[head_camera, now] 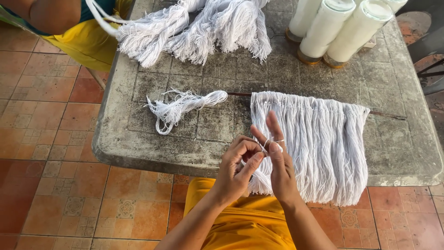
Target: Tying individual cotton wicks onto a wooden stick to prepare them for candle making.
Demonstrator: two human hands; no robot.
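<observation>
A sheet of white strings (319,139) hangs from a thin dark rod (386,114) that lies across a grey stone table (212,125); the string ends drape over the near edge. My left hand (237,169) pinches a white strand (267,144) at that sheet's left side. My right hand (279,159) has the same strand looped round its raised fingers. A small loose bundle of white string (185,105) lies on the table to the left of my hands.
Big bundles of white string (199,30) lie at the table's far edge. Three tall white cones of yarn (340,28) stand at the far right. A person in yellow (78,32) sits at the far left. Terracotta tile floor (51,139) surrounds the table.
</observation>
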